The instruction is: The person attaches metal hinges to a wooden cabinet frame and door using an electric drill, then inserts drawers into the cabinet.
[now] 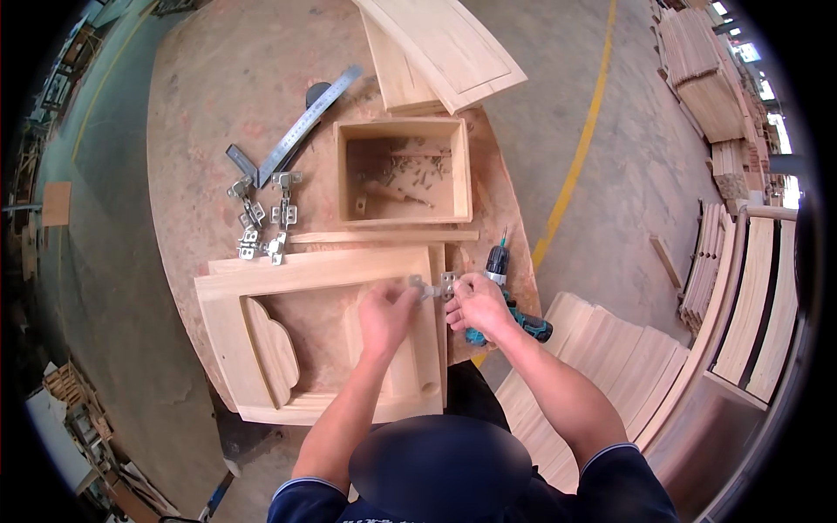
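A metal cabinet hinge (447,284) is pinched between my two hands above the right edge of a pale wooden door frame (314,268). My left hand (388,318) has its fingers closed at the hinge's left end, which is blurred. On the other end, the fingers of my right hand (478,303) are closed too. Just beyond the right hand, partly covered by it, lies a teal and black cordless drill (527,324) with a bit in its chuck. Several more metal hinges (281,213) lie at the frame's far left.
An open wooden box (340,174) beyond the frame holds loose screws and a screwdriver (397,193). A thin wood strip (384,236) lies before it. A metal square (309,122) rests further left. Wooden panels (445,52) overhang the worktable's (209,87) far edge; planks (602,357) are stacked at right.
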Demonstrator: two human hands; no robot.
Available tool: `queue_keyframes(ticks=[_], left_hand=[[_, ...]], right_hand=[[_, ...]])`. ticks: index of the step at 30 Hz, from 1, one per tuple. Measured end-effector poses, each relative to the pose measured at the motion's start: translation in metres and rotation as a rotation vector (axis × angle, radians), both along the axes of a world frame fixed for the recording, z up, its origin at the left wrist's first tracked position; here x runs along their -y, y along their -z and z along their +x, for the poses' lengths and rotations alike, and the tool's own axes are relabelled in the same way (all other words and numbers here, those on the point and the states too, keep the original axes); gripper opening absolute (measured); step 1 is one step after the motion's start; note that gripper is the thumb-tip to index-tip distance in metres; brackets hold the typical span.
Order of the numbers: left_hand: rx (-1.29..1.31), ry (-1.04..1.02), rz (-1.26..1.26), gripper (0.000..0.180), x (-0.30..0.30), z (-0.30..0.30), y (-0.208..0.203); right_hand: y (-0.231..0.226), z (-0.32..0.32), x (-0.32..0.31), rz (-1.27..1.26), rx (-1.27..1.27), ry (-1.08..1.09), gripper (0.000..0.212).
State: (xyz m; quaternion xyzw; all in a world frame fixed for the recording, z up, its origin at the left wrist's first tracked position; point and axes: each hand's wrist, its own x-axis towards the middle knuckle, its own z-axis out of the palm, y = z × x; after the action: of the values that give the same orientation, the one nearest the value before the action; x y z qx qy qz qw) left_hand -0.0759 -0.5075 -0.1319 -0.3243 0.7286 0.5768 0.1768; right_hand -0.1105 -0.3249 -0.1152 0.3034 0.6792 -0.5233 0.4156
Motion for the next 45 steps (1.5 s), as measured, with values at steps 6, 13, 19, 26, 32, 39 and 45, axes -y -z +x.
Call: queue_keyframes(ticks=[6,13,19,26,32,39,45], left_hand=[[0.017,0.043,0.006,0.022,0.003,0.001,0.002],[0.043,0.124,0.109,0.016,0.02,-0.002,0.016],[0.07,0.13,0.111,0.021,0.022,-0.003,0.016],[0.048,0.125,0.108,0.021,0.023,-0.001,0.02],[0.043,0.115,0.127,0.019,0.024,-0.001,0.024],[0.062,0.105,0.115,0.019,0.022,-0.006,0.014],[0.058,0.153,0.082,0.02,0.021,-0.004,0.004]], right_hand=[[0.002,0.001,0.001,0.01,-0.016,0.044,0.035],[0.005,0.006,-0.003,0.001,-0.019,0.045,0.033],[0.004,0.004,-0.003,-0.002,-0.029,0.09,0.032],[0.007,0.003,-0.002,0.014,-0.051,0.076,0.031],[0.009,0.005,-0.001,0.031,-0.102,0.118,0.028],[-0.001,0.003,-0.004,0.04,-0.117,0.095,0.031],[-0.007,0.049,-0.056,0.35,-0.569,-0.207,0.043]])
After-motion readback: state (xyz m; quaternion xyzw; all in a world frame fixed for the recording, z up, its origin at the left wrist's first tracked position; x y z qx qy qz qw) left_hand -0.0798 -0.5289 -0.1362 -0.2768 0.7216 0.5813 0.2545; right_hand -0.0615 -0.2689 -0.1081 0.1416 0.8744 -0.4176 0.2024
